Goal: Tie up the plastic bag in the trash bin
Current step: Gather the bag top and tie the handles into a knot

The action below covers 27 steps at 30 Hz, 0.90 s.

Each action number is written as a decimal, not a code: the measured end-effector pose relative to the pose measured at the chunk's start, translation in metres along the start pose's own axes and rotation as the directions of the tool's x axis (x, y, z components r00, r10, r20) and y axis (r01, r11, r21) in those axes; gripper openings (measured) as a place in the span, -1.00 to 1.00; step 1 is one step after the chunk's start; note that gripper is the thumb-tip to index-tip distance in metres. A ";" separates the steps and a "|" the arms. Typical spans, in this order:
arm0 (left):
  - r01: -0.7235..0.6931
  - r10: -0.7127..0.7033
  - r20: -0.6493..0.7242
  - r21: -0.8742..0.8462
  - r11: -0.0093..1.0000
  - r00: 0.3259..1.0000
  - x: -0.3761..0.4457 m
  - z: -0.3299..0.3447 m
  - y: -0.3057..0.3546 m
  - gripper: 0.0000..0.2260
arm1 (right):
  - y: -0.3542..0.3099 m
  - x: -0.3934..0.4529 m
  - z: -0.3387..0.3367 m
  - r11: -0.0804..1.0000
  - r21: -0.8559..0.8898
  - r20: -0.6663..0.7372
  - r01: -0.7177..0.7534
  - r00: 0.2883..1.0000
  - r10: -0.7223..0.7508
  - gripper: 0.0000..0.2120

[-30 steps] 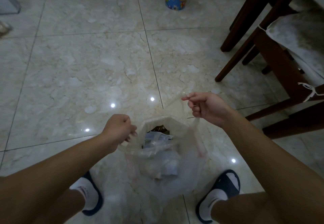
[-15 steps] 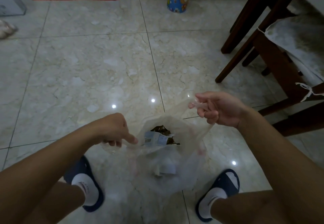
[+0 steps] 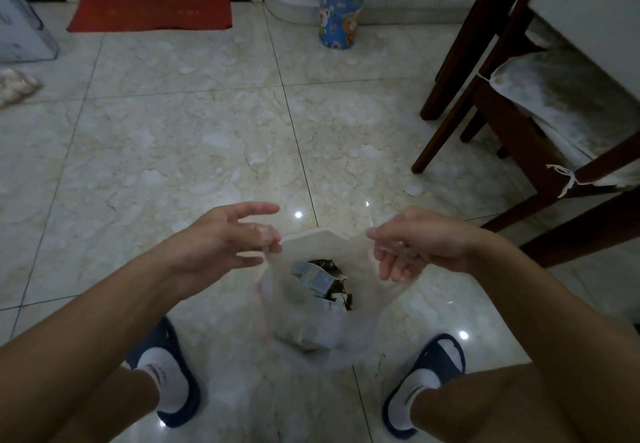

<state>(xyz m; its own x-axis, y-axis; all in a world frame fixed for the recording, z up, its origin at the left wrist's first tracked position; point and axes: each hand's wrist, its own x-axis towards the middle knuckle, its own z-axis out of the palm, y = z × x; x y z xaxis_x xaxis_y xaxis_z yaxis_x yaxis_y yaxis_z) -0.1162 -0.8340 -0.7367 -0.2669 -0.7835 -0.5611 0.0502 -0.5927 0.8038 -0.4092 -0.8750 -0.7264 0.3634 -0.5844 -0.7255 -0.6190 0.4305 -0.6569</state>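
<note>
Below, in the lower middle of the frame, one clear plastic bag [image 3: 311, 307] of rubbish stands on the marble-tiled floor [image 3: 173, 151] between two feet in blue slippers, its mouth still untied and held wide. Two hands hold its rim: the left hand [image 3: 225, 238] pinches the left edge with other fingers spread, the right hand [image 3: 415, 241] grips the right edge. Open floor stretches ahead to one red mat [image 3: 149, 9] upper left and one patterned bin [image 3: 341, 14] top centre, while dark wooden chair legs [image 3: 460, 96] crowd the right side.
</note>
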 end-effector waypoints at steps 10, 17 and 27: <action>-0.164 0.160 0.052 0.079 0.983 0.986 0.002 0.041 -0.003 -0.50 | 0.011 -0.004 0.034 0.864 0.476 0.012 0.160 0.982 -0.189 -0.61; -0.242 0.242 0.032 0.253 0.937 0.970 0.013 0.067 -0.023 -0.46 | 0.020 0.005 0.054 0.876 0.456 0.014 0.155 0.983 -0.181 -0.73; -0.297 0.266 0.164 0.208 0.932 0.950 0.009 0.082 -0.033 -0.24 | 0.019 0.009 0.065 0.877 0.479 0.198 0.031 0.970 -0.143 -0.68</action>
<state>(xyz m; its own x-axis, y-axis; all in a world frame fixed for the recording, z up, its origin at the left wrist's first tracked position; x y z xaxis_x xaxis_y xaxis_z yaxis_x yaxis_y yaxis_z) -0.1987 -0.8065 -0.7519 -0.3984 -0.8714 -0.2863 -0.0737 -0.2806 0.9570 -0.3722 -0.8278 -0.7586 0.5788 -0.4917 -0.6506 -0.1980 0.6892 -0.6970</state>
